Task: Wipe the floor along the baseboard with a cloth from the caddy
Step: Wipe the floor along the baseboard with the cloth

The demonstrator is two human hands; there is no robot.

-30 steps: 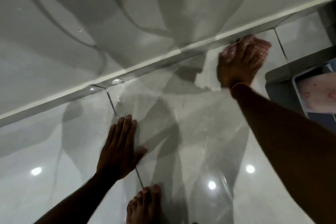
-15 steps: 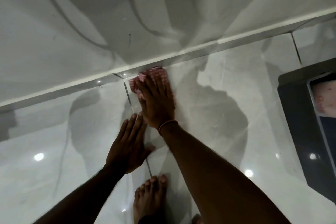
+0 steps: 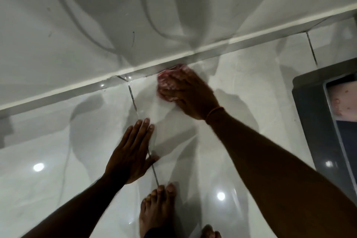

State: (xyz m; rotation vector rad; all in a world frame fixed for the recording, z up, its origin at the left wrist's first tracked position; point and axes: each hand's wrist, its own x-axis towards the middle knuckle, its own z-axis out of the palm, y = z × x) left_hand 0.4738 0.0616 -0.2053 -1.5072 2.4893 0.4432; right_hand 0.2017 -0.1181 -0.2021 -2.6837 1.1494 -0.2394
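My right hand (image 3: 190, 95) presses a pink-and-white cloth (image 3: 170, 80) flat on the glossy white tiled floor (image 3: 241, 87), right against the baseboard (image 3: 77, 86) that runs diagonally across the view. The cloth shows only at my fingertips; the rest is under the palm and blurred by motion. An orange band circles that wrist. My left hand (image 3: 133, 150) lies flat, fingers spread, on the floor nearer to me, holding nothing. The dark grey caddy (image 3: 309, 114) stands at the right edge with a pink cloth (image 3: 343, 100) inside.
A white wall (image 3: 96, 15) rises behind the baseboard. Dark grout lines (image 3: 132, 96) cross the tiles. My bare foot (image 3: 157, 208) stands just below my left hand, and toes of the other foot (image 3: 209, 232) show at the bottom edge.
My right hand swept the cloth left along the baseboard from near the caddy to the grout line, then back a little to the right. The left hand stayed planted.
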